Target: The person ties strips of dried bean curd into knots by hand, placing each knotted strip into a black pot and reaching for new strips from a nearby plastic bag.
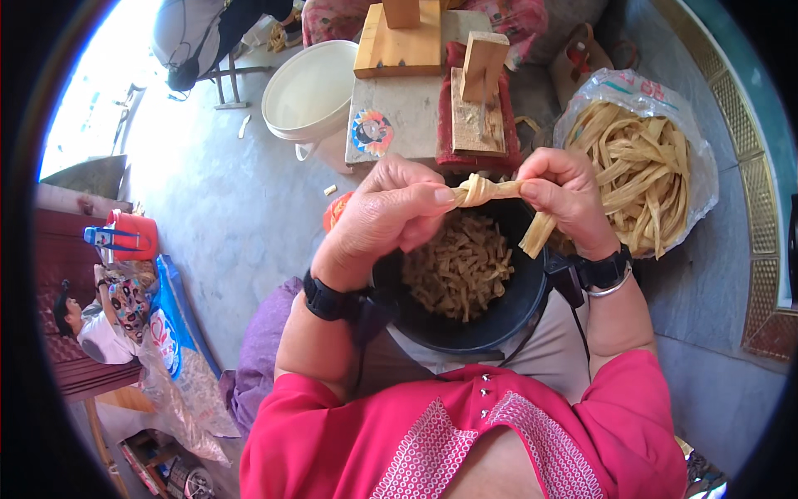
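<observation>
My left hand [389, 206] pinches one end of a tan, flat, pliable strip that looks like tofu skin [478, 190]. My right hand [567, 198] pinches it on the other side, thumb against fingers, and the strip is stretched between the two. A twisted knot sits in its middle. From below my right fingers a loose, cut-looking tail hangs down. Directly under both hands, a dark round basin [453, 341] rests at my lap, holding many short tan pieces [461, 264]. Part of its far rim is hidden by my hands.
A clear plastic bag [706, 170] of long tan strips [636, 158] stands at right. Ahead is a grey-topped stand [399, 104] bearing wooden blocks [479, 108]. Left of it stands a white bucket [307, 91]. Another person [100, 328] and a red bucket [137, 234] are far left.
</observation>
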Action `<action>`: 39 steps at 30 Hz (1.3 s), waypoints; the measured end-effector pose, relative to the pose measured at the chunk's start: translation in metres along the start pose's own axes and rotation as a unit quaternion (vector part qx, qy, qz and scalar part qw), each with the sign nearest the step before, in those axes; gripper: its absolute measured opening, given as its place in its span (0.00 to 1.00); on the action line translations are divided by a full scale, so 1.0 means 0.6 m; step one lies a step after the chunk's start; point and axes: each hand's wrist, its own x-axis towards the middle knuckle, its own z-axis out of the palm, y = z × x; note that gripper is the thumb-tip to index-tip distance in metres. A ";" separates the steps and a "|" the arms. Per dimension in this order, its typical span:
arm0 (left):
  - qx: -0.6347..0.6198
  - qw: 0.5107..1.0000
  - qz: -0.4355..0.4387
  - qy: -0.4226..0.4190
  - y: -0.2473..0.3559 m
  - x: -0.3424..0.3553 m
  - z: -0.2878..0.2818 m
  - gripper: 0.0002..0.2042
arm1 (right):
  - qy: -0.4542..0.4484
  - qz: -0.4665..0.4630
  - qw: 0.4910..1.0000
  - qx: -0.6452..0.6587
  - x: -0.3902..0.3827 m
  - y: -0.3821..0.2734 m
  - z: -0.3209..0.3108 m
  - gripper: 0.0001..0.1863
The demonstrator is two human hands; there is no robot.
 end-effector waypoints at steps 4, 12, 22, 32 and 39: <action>0.305 0.946 -0.081 0.074 0.009 -0.008 -0.012 0.25 | 0.003 0.007 1.000 -0.016 0.003 0.020 -0.008 0.04; 0.288 0.942 -0.115 0.128 -0.018 -0.017 -0.016 0.31 | -0.025 0.001 0.998 -0.053 0.008 0.021 0.001 0.03; -0.065 0.991 -0.081 0.084 -0.010 -0.026 0.004 0.20 | -0.017 -0.001 1.000 -0.017 0.004 0.013 0.027 0.07; 0.009 0.990 -0.049 0.133 -0.018 -0.024 -0.004 0.19 | -0.152 0.047 0.931 0.328 0.009 0.026 0.005 0.20; -0.014 0.980 -0.093 0.173 -0.047 0.000 0.023 0.16 | -0.089 -0.039 0.928 0.360 0.019 -0.006 0.016 0.19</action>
